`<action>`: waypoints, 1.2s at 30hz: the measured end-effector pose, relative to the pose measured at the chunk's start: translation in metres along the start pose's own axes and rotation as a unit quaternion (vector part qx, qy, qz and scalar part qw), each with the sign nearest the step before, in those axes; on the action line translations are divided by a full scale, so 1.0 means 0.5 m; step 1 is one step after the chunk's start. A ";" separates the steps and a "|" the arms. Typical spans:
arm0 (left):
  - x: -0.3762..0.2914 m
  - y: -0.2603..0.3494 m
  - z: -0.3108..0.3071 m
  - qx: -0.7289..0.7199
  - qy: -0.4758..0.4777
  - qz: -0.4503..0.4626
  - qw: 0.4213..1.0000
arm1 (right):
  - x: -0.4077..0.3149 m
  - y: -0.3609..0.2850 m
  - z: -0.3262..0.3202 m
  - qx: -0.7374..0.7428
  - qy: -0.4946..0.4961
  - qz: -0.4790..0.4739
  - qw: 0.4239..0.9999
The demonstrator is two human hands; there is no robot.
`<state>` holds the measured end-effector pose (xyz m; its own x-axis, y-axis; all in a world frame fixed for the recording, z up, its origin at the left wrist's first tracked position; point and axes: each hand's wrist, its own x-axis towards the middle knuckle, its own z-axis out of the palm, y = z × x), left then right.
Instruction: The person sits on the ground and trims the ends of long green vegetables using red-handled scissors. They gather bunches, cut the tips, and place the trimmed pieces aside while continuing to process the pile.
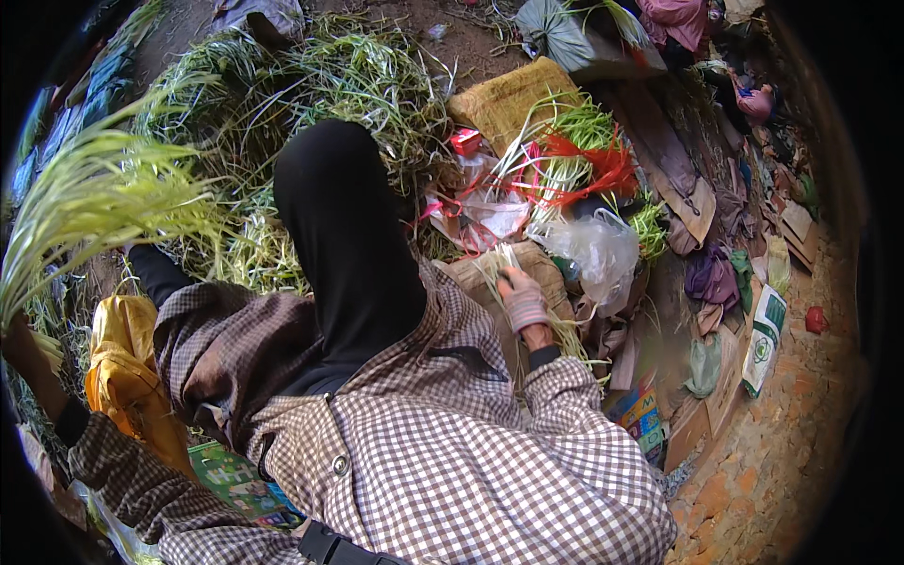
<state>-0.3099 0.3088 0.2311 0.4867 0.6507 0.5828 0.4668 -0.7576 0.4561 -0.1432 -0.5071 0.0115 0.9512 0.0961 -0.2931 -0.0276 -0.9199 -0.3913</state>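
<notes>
At the far left edge, my left hand (18,339) grips a bunch of long green leafy stalks (106,191), whose tops fan out blurred towards the upper right. Its fingers are partly cut off by the picture's dark rim. My right hand (521,296), in a striped fingerless glove or wrap, rests on pale thin stalks (494,265) lying over a brown padded bundle (554,272); whether its fingers close on them is unclear. Beyond it lies a bunch of green and white stalks (565,166) with red plastic strips (600,166) across it.
Heaped green leaves (353,78) cover the ground ahead. A clear plastic bag (597,254) lies right of my right hand, with a tan block-like bundle (519,99) farther off. Yellow cloth (131,374) is beside my leg. Cloths, cardboard and a white-green packet (765,342) lie at right; another person (756,102) is beyond.
</notes>
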 end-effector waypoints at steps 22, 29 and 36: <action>-0.097 -0.095 -0.038 -0.022 0.062 -0.074 0.995 | 0.336 -0.040 0.096 -0.236 -0.234 0.081 0.940; -0.117 -0.074 -0.053 0.016 0.080 -0.061 0.995 | 0.186 -0.120 -0.209 -0.189 -0.265 -0.016 0.945; -0.122 -0.077 -0.154 -0.012 0.120 -0.047 0.992 | 0.040 -0.279 -0.281 0.183 -0.039 -0.201 0.962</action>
<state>-0.4142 0.2945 0.2298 0.2501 0.6903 0.6790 0.4825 -0.6968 0.5307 -0.0771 -0.4304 0.1828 0.8824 0.4568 -0.1124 0.2176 -0.6082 -0.7634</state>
